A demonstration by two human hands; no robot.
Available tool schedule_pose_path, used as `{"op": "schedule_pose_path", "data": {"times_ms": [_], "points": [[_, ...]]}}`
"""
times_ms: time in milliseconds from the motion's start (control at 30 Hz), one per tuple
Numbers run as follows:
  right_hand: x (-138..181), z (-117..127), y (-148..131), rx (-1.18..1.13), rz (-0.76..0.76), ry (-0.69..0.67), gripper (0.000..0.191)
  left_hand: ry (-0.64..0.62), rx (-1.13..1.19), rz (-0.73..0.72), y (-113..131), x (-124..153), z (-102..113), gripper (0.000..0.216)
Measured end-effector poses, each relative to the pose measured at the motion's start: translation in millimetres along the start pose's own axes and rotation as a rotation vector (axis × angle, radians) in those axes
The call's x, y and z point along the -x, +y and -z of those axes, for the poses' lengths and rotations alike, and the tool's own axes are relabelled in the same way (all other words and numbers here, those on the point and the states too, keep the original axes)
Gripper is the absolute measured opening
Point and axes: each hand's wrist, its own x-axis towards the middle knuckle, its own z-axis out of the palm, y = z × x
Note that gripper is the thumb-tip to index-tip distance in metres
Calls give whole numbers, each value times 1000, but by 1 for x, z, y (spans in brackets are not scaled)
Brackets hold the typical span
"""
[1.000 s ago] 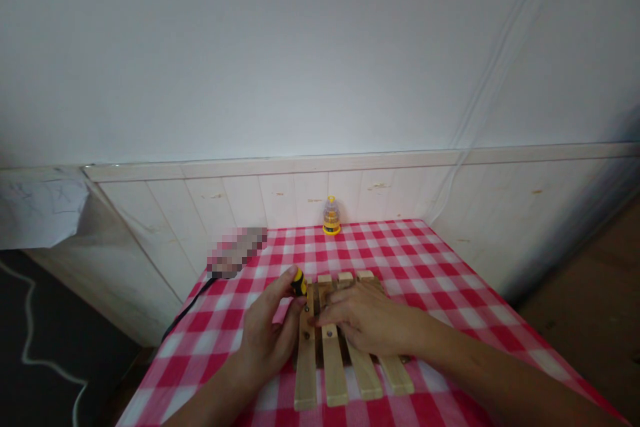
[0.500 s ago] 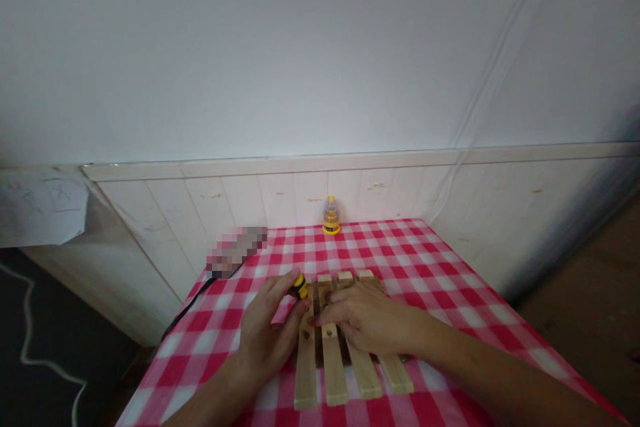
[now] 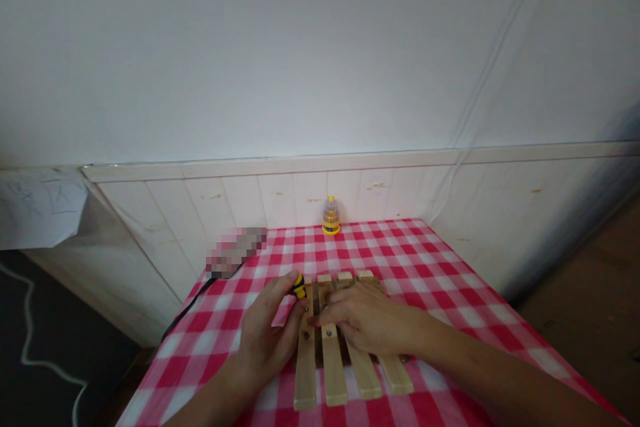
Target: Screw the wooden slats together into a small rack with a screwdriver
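Observation:
Several pale wooden slats lie side by side, pointing toward me, across a darker wooden piece that is mostly covered. Screw heads show on the two leftmost slats. My left hand is closed around a stubby yellow and black screwdriver, thumb and fingers near the far part of the leftmost slat. The screwdriver's tip is hidden. Over the middle and right slats lies my right hand, fingers bent down onto the wood. Its index finger reaches to the leftmost slat, beside a screw.
A red and white checked cloth covers the table. By the wall stands a clear and yellow tower-shaped bit case. A blurred-out flat object with a black cord lies at the back left. White panelling borders the table's far edge.
The screwdriver handle has turned slightly in my left hand. Both hands and the slats stay in nearly the same place.

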Motion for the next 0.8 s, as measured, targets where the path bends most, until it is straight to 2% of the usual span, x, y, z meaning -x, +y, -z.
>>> {"op": "schedule_pose_path", "data": {"times_ms": [167,400,800], "points": [[0,3,-3,24,-10,-19,46,15,-38,-29,8,-11,0,53],[1,0,-1,18,-22,-7,46,-15,21,3,4,-7,-1,53],[-1,-3,2,-13,20,10,46,-5,16,82,0,4,-2,67]]}}
